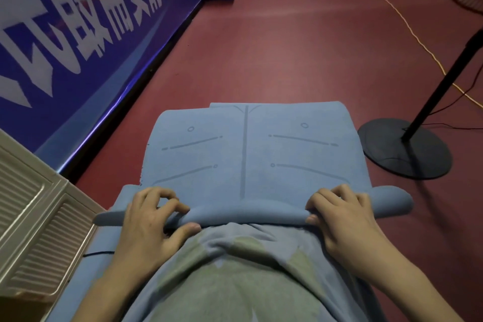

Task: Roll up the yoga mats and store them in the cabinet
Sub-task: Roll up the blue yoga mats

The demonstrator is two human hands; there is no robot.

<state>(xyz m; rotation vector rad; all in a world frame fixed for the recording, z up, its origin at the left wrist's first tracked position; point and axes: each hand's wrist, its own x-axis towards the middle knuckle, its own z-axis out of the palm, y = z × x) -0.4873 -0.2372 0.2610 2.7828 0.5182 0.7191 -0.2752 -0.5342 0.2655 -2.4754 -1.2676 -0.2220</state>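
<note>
A blue yoga mat with grey alignment lines lies on the dark red floor in front of me. Its near end is curled into a thin roll that runs across the view. My left hand grips the roll left of centre, fingers curled over the top and thumb underneath. My right hand grips the roll right of centre in the same way. A second blue layer shows at the mat's far edge. No cabinet interior is visible.
A blue banner wall runs along the left. A beige louvred panel sits at the near left. A black fan stand with a round base stands just right of the mat, with a yellow cable on the floor.
</note>
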